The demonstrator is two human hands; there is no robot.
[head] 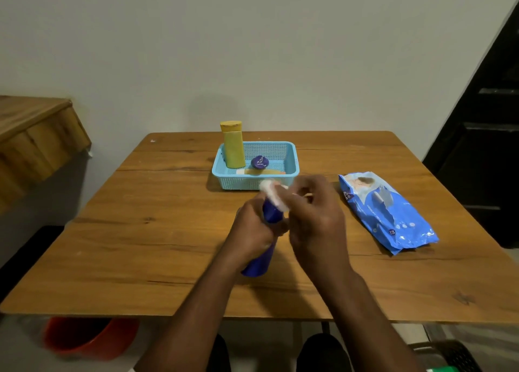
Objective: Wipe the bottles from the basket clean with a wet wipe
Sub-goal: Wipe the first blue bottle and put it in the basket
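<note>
Head view: left hand (252, 225) curled around blue bottle (262, 255), right hand (314, 217) pinching white wipe (271, 193) against its top.

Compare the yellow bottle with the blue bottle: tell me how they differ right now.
The yellow bottle stands upright in the light blue basket, untouched; the blue bottle is out of the basket, tilted over the table. The left hand grips the blue bottle while the right hand holds a white wipe at its top; the yellow bottle has no hand on it. Both are plain plastic bottles.

Blue bottle (268, 232) tilted above table; white wet wipe (273, 193) on its top; basket (254, 179) behind.
</note>
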